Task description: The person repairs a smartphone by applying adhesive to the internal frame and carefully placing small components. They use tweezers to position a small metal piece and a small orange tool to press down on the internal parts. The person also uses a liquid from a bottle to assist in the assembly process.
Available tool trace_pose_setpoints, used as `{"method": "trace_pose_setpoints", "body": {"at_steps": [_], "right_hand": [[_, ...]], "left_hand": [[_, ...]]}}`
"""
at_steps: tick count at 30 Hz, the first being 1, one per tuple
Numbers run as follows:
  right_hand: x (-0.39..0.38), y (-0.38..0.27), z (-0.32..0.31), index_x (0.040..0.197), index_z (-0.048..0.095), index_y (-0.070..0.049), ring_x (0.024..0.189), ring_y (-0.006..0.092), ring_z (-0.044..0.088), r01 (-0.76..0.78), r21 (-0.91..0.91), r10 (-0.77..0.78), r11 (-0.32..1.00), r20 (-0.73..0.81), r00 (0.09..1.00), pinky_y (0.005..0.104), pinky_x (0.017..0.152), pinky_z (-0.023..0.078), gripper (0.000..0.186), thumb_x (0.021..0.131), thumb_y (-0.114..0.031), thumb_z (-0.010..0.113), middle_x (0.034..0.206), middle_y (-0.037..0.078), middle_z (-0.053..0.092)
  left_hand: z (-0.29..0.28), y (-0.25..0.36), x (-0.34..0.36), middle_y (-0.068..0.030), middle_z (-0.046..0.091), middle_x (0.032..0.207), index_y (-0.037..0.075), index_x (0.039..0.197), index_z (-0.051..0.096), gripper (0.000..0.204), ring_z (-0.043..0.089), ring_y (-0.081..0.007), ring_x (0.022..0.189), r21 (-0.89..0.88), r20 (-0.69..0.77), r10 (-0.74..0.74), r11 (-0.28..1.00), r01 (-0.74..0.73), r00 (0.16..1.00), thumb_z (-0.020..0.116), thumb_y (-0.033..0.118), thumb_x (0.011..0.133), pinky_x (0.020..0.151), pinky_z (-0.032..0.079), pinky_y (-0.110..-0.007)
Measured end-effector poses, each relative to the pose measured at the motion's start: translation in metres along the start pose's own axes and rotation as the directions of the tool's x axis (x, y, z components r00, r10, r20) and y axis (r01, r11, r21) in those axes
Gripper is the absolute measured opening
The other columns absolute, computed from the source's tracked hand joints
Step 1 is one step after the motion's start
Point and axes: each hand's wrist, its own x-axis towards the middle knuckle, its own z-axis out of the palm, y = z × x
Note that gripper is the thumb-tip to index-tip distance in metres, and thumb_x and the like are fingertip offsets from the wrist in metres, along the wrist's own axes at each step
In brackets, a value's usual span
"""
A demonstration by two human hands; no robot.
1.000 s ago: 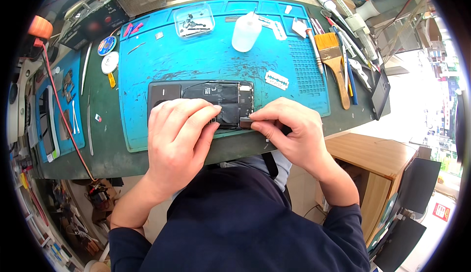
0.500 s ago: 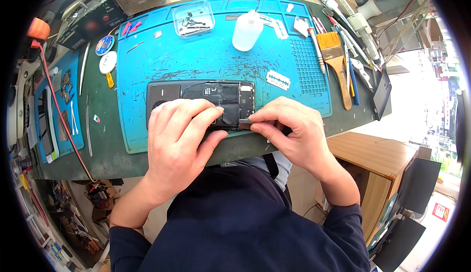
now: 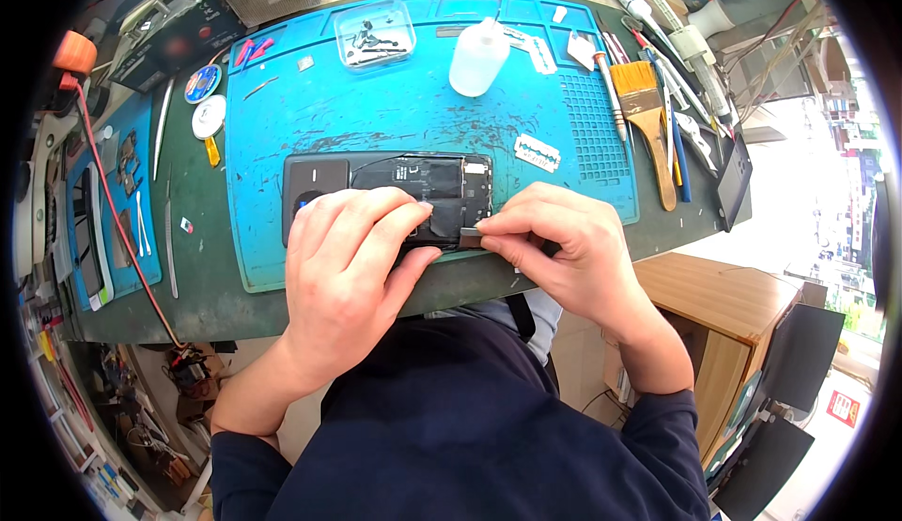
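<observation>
An opened smartphone [image 3: 442,179] lies sideways on the blue repair mat [image 3: 376,117], its dark battery and inner parts bare at the right. A black camera panel [image 3: 316,175] covers its left end. My left hand [image 3: 343,258] is closed over the phone's middle, fingertips on top and thumb by the near edge. At the phone's near right corner, my right hand [image 3: 554,239] pinches a small dark flat piece [image 3: 471,237] between thumb and forefinger. My fingers hide part of that piece and cannot show its kind. A razor blade [image 3: 537,153] lies just beyond the right hand.
A white squeeze bottle [image 3: 479,59] and a clear tray of small parts [image 3: 375,34] stand farther back. To the right lie a wide brush [image 3: 645,112] and several slim tools. Another phone [image 3: 89,239], a red cable [image 3: 112,183] and cotton swabs [image 3: 143,225] are at the left.
</observation>
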Motion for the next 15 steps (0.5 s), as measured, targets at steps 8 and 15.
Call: {"method": "trace_pose_setpoints", "body": {"at_steps": [8,15], "right_hand": [[0.0045,0.0,-0.0035,0.094,0.075,-0.004,0.08,0.025,0.072,0.045,-0.05,-0.043,0.998,0.044,0.998,0.0337,0.067,0.057,0.011,0.084,-0.002,0.08,0.089,0.006,0.072],[0.0018,0.0002,-0.0035,0.094,0.075,-0.004,0.078,0.0244,0.072,0.029,-0.03,-0.028,0.999,0.045,0.999,0.0331,0.066,0.056,0.012,0.084,-0.003,0.08,0.088,0.006,0.072]], "left_hand": [[0.0006,0.0003,-0.0001,-0.0047,0.068,0.11,0.007,0.111,0.072,0.04,0.064,-0.0271,0.101,0.004,-0.005,-0.003,1.0,0.003,1.0,0.086,0.011,0.074,0.088,0.048,-0.041],[0.0,-0.0006,0.0,-0.0044,0.068,0.11,0.007,0.11,0.072,0.04,0.064,-0.027,0.102,-0.003,-0.005,-0.008,1.0,0.008,1.0,0.086,0.011,0.074,0.09,0.048,-0.041]]}}
